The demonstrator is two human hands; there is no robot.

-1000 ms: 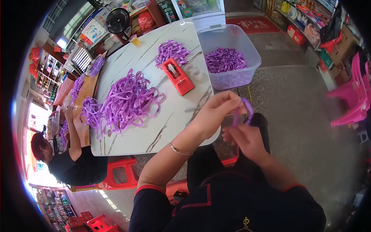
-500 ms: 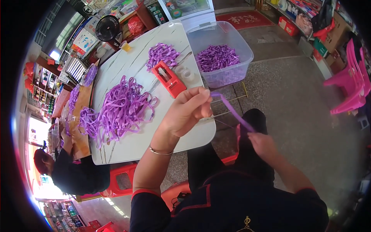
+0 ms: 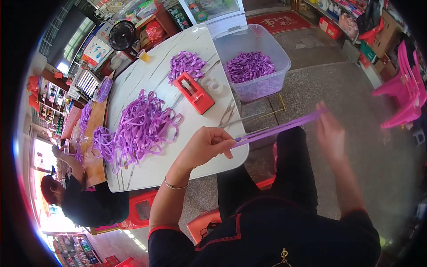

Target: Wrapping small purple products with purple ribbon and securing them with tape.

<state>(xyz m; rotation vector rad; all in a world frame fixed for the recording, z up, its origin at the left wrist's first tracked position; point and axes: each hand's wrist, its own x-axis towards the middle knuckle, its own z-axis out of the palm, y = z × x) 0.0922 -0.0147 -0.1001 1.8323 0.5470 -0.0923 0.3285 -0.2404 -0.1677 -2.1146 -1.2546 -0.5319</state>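
A purple lanyard (image 3: 280,128) is pulled taut between my hands, its strands running side by side. My left hand (image 3: 207,146) pinches one end over the near right corner of the table. The other end is gripped by my right hand (image 3: 331,133), smeared by motion, out over the floor. On the table lies a large tangled heap of purple lanyards (image 3: 142,124). Near my left hand sits a red tape dispenser (image 3: 194,93), with clear tape rolls (image 3: 215,87) beside it. A smaller pile of folded lanyards (image 3: 186,66) lies behind the dispenser.
A clear plastic bin (image 3: 255,42) partly filled with folded lanyards stands beyond the marble-patterned table's (image 3: 155,69) right edge. A cup (image 3: 143,56) and a black fan (image 3: 122,35) are at the far left. A co-worker (image 3: 91,200) sits at left. Pink chairs (image 3: 402,91) stand right.
My right hand has swung up and outward, stretching the lanyard out level. My left hand has come down and nearer. The co-worker's arm has risen.
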